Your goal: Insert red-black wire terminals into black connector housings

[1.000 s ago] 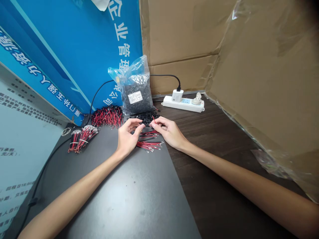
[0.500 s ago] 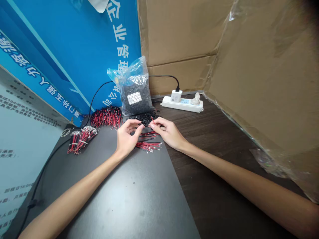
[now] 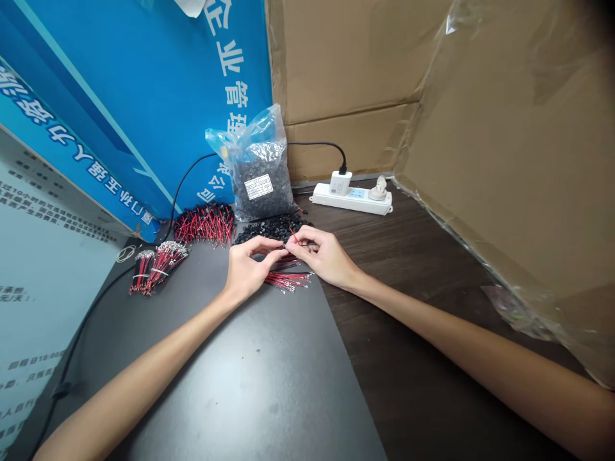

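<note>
My left hand (image 3: 250,266) pinches a small dark piece, apparently a black connector, between thumb and forefinger; the fingers mostly cover it. Fingertip to fingertip with it, my right hand (image 3: 327,256) grips a thin wire pair, its red wire (image 3: 295,235) sticking up past the thumb and a dark strand lying across the fingers. Just beyond both hands spreads a heap of small black connectors (image 3: 269,228). Below the fingers lie loose red and black wires (image 3: 291,280) with bare metal ends, partly hidden by my left hand.
A clear bag of black parts (image 3: 264,186) with a white label stands behind the heap. Left of it lies a pile of red-black wires (image 3: 204,225), with banded wire bundles (image 3: 161,266) nearer. A white power strip (image 3: 353,199) sits back right, before cardboard walls (image 3: 355,64).
My left hand has shifted slightly right, bringing its fingertips up against those of my right hand. My right hand stays nearly in place, still gripping the wire.
</note>
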Demonstrator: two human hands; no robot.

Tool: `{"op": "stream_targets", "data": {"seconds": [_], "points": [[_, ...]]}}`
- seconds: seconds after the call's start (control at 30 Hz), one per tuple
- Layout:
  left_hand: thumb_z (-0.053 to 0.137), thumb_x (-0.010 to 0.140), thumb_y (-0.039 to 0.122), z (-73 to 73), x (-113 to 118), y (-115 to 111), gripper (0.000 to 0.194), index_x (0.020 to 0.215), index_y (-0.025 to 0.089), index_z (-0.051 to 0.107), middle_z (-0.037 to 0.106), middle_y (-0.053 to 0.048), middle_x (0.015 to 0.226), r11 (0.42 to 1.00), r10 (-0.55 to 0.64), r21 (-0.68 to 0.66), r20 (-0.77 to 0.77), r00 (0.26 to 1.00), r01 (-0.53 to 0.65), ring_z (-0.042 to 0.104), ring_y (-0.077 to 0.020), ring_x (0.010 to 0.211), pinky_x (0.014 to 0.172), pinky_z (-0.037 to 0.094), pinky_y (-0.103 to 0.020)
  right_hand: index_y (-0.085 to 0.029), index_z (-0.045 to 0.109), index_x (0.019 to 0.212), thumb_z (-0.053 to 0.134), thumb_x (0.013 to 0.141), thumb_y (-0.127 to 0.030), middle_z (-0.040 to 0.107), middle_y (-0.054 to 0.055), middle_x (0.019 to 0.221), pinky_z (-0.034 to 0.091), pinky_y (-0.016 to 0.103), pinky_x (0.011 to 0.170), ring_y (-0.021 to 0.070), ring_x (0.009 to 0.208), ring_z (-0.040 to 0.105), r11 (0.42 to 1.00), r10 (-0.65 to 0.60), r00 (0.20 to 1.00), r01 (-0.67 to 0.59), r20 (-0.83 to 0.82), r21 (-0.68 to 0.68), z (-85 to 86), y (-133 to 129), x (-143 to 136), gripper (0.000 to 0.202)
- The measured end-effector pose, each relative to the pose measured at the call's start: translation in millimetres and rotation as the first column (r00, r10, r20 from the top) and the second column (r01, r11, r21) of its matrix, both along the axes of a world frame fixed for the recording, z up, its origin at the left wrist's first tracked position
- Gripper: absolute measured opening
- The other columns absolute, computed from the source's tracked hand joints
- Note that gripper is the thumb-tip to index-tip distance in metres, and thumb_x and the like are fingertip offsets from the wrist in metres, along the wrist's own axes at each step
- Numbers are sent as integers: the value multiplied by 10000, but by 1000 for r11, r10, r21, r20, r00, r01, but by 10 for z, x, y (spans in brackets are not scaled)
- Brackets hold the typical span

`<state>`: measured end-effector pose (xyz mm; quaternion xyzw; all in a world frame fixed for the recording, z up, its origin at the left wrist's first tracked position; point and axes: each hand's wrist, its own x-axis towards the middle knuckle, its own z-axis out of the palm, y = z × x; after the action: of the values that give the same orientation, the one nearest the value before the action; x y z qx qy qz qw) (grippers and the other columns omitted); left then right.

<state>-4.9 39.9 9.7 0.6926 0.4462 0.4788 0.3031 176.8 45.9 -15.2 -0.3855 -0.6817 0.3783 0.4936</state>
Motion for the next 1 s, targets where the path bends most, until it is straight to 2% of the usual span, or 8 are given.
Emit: {"op": "stream_targets", "data": {"seconds": [0.13, 0.4, 0.57, 0.63, 0.77, 0.9, 1.0], "points": [[802, 745, 293, 12, -4, -6, 114, 804, 195, 798, 790, -32, 795, 1000, 14, -7, -22, 1000, -15, 713, -166, 650, 632, 573, -272, -176, 687, 786, 608, 912, -388, 580, 22, 775, 397, 279, 605, 144, 684, 521, 1000, 8, 1000, -8, 16, 12, 10, -5, 10, 259], [814, 729, 293, 26, -20, -9, 107, 773, 196, 801, 791, -39, 788, 999, 0, -40, -55, 999, -2, 734, -199, 706, 690, 585, -306, -170, 700, 751, 659, 877, -375, 598, 11, 720, 360, 271, 569, 127, 624, 479, 999, 7, 1000, -8, 25, 31, 25, -30, 17, 243], [781, 770, 293, 9, -4, 7, 116, 820, 190, 759, 772, -29, 819, 1000, 12, -6, -30, 999, -12, 697, -159, 673, 647, 567, -278, -181, 724, 747, 689, 840, -457, 625, 18, 737, 416, 292, 644, 154, 696, 545, 996, 34, 992, -43, -125, -72, 17, 18, 5, 294], [765, 782, 281, -5, -2, 19, 109, 837, 190, 742, 763, -29, 845, 999, 34, 19, -5, 999, -34, 693, -153, 699, 664, 568, -275, -183, 752, 763, 695, 829, -473, 626, 19, 735, 423, 301, 668, 156, 707, 546, 992, -3, 984, -19, -176, -126, 14, 46, 13, 303], [740, 801, 278, -29, -13, 44, 113, 865, 188, 718, 746, -33, 857, 999, 41, 18, 30, 999, -41, 686, -151, 731, 676, 567, -273, -187, 796, 875, 644, 864, -528, 603, 23, 736, 395, 297, 608, 141, 654, 495, 978, -122, 969, 82, -214, -190, -1, 83, 40, 373], [730, 810, 291, -42, -24, 56, 131, 885, 187, 704, 730, -37, 870, 1000, 6, -3, 41, 999, -6, 680, -154, 754, 672, 560, -272, -201, 787, 883, 620, 885, -582, 605, 37, 820, 425, 292, 608, 151, 708, 525, 980, -186, 961, 166, -202, -112, -15, 81, 44, 416], [727, 813, 299, -45, -28, 55, 142, 896, 186, 703, 724, -41, 881, 1000, -19, -23, 45, 999, 20, 677, -159, 769, 679, 559, -275, -194, 762, 879, 598, 896, -607, 619, 39, 824, 451, 288, 621, 158, 740, 556, 982, -178, 962, 162, -208, -94, -14, 70, 26, 444]]}}
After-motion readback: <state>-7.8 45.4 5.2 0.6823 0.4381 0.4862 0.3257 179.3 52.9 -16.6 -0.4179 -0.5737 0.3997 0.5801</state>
